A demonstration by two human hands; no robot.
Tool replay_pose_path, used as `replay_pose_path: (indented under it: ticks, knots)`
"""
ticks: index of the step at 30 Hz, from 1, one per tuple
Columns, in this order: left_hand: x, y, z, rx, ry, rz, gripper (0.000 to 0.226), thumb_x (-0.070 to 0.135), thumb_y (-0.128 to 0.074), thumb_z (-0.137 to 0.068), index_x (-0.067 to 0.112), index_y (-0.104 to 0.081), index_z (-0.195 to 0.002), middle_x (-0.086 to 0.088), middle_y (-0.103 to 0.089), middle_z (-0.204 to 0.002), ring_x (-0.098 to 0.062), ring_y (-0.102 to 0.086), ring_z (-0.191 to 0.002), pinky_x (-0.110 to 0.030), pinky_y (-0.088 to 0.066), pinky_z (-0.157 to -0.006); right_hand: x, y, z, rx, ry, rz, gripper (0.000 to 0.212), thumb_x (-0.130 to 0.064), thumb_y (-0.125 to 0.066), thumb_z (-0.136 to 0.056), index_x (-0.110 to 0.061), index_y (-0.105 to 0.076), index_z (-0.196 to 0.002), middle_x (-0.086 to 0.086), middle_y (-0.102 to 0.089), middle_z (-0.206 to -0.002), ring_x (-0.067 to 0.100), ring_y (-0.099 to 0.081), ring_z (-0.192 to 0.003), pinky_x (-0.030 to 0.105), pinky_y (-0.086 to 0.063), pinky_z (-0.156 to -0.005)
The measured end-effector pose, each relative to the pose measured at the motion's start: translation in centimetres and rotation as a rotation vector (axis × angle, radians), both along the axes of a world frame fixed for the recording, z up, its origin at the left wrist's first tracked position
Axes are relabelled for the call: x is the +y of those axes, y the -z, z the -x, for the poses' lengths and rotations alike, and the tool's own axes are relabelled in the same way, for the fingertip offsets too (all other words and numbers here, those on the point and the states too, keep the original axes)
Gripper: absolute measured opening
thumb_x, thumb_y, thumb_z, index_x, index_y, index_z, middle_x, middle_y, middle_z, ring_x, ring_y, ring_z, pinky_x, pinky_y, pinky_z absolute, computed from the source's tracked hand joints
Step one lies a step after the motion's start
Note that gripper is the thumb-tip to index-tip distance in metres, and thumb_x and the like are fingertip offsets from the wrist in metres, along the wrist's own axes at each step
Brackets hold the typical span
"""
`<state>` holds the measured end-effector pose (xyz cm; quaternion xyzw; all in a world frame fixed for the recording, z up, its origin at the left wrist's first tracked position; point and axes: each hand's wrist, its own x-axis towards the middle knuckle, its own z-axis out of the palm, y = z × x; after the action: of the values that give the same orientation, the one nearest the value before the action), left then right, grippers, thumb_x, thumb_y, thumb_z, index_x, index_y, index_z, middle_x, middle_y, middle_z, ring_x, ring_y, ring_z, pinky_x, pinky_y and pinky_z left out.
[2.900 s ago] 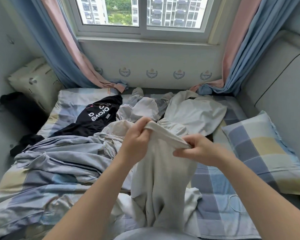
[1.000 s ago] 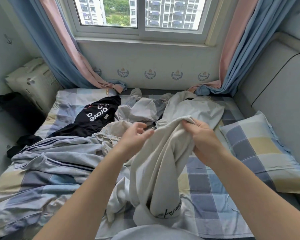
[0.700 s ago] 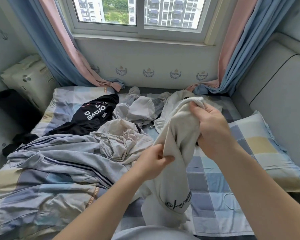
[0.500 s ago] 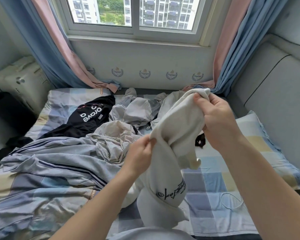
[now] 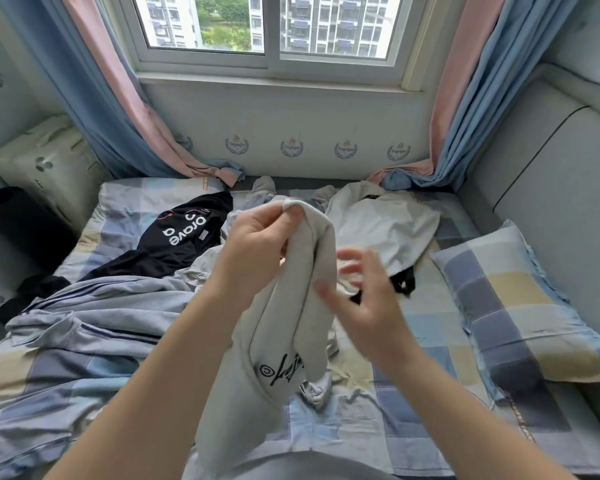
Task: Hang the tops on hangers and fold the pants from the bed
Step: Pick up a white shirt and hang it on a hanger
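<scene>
Currently held: 1 off-white garment (image 5: 291, 306), raised above the bed (image 5: 413, 427) and hanging from its top fold down to the lower edge of view.
Left hand (image 5: 253, 244): fingers and thumb pinch the garment's top fold, and the cloth bulges out just past the fingertips.
Right hand (image 5: 368, 306): fingers spread and loose, gripping nothing, and blurred. It sits just beside the hanging cloth on its right side, with the thumb at the cloth's edge. Contact cannot be confirmed.
Writing on held garment: black stitched script beside a circled mark (image 5: 281, 368) low on the cloth. The script is not legible.
Black top (image 5: 184, 233): lying on the bed beyond the left hand. Its white lettering is seen upside down and reads roughly "brave", though this is not certain.
Wall crests (image 5: 291, 148): 4 in full, 1 more part-hidden by the left curtain (image 5: 94, 98). Wording is too small to read.
Other garments on bed: 1 pale garment (image 5: 378, 230) beyond the right hand, with 1 black item (image 5: 404, 282) showing at its near edge. 1 grey garment (image 5: 264, 187) lies behind the held one. 1 striped grey-blue garment (image 5: 94, 313) lies left of the left forearm.
Counts: 2 hands, 1 garment in hand, 1 checked pillow (image 5: 516, 306) at the bed's right side.
</scene>
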<state>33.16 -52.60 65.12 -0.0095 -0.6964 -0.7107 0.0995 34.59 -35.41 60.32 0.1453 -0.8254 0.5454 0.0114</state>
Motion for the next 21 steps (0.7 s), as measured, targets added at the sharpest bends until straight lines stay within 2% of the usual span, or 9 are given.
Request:
replay_pose_path:
  ticks: [3,5,7,9,12,15,16,18,21]
  knots:
    - [0.8,-0.7,-0.3,-0.026,-0.005,-0.024,0.023,0.017,-0.055,-0.102,0.002,-0.071,-0.094,-0.009,-0.061,-0.076,-0.014,-0.058,-0.067,-0.024,-0.051,-0.059,-2.2,4.4,-0.1,-0.178,-0.062,-0.09,0.06,-0.062,-0.073,-0.068,-0.038,-0.05,-0.118,-0.01,-0.052,-0.115,0.013,-0.052,-0.114,0.041,-0.049,-0.095]
    - [1.1,-1.0,-0.2,-0.049,0.005,-0.05,0.024,0.018,-0.055,-0.102,0.001,-0.071,-0.1,-0.012,-0.064,-0.08,-0.017,-0.062,-0.07,-0.024,-0.054,-0.058,-2.7,6.5,0.6,-0.266,-0.046,-0.153,0.061,-0.06,-0.072,-0.067,-0.043,-0.05,-0.121,-0.014,-0.054,-0.118,0.011,-0.052,-0.117,0.043,-0.049,-0.096]
    - [1.0,-1.1,-0.1,-0.071,-0.025,-0.086,0.025,0.018,-0.054,-0.102,0.0,-0.071,-0.105,-0.016,-0.066,-0.086,-0.021,-0.066,-0.074,-0.026,-0.057,-0.059,-2.2,7.6,1.6,-0.334,-0.034,-0.163,0.047,-0.048,-0.07,-0.078,-0.037,-0.056,-0.121,-0.01,-0.062,-0.117,0.015,-0.057,-0.112,0.04,-0.049,-0.094]
    - [0.6,-0.7,0.2,-0.099,-0.086,-0.125,0.026,0.019,-0.052,-0.103,0.003,-0.072,-0.106,-0.015,-0.07,-0.089,-0.02,-0.07,-0.075,-0.026,-0.057,-0.06,-1.2,8.0,2.6,-0.389,0.001,-0.171,0.026,-0.035,-0.063,-0.087,-0.022,-0.065,-0.11,0.001,-0.069,-0.106,0.025,-0.062,-0.102,0.041,-0.052,-0.087]
    - [-0.2,1.0,0.8,-0.187,-0.111,-0.12,0.025,0.022,-0.05,-0.105,0.01,-0.072,-0.107,-0.01,-0.075,-0.096,-0.021,-0.074,-0.083,-0.035,-0.06,-0.073,0.1,7.9,3.7,-0.549,0.143,0.007,0.012,-0.023,-0.061,-0.088,-0.015,-0.07,-0.091,0.012,-0.073,-0.091,0.035,-0.068,-0.095,0.047,-0.055,-0.083]
    - [-0.5,3.5,1.1,-0.35,-0.013,0.022,0.024,0.023,-0.057,-0.101,0.013,-0.067,-0.12,-0.012,-0.072,-0.115,-0.028,-0.071,-0.1,-0.043,-0.055,-0.091,1.0,7.4,4.4,-0.729,0.3,0.205,0.012,-0.01,-0.062,-0.092,-0.008,-0.071,-0.1,0.015,-0.073,-0.089,0.033,-0.07,-0.086,0.045,-0.058,-0.076]
    - [-0.3,4.4,0.9,-0.421,0.048,0.069,0.025,0.022,-0.059,-0.099,0.012,-0.065,-0.121,-0.014,-0.07,-0.118,-0.029,-0.071,-0.098,-0.044,-0.055,-0.092,1.2,7.2,4.6,-0.763,0.338,0.25,0.014,-0.009,-0.062,-0.093,-0.005,-0.069,-0.105,0.017,-0.073,-0.091,0.034,-0.07,-0.085,0.044,-0.059,-0.075]
    - [0.6,6.3,0.2,-0.567,0.195,0.159,0.029,0.022,-0.065,-0.096,0.011,-0.063,-0.122,-0.015,-0.068,-0.12,-0.026,-0.068,-0.093,-0.042,-0.053,-0.088,1.4,6.6,5.1,-0.777,0.404,0.33,0.018,-0.01,-0.063,-0.094,-0.004,-0.066,-0.11,0.022,-0.072,-0.101,0.038,-0.07,-0.094,0.049,-0.059,-0.082]
    - [2.5,9.4,-1.1,-0.713,0.39,0.313,0.049,0.036,-0.077,-0.086,0.02,-0.056,-0.128,0.0,-0.067,-0.115,-0.02,-0.069,-0.1,-0.038,-0.059,-0.085,1.6,5.2,5.6,-0.728,0.482,0.459,0.027,-0.008,-0.066,-0.091,-0.003,-0.064,-0.117,0.022,-0.07,-0.111,0.04,-0.066,-0.107,0.054,-0.055,-0.094]
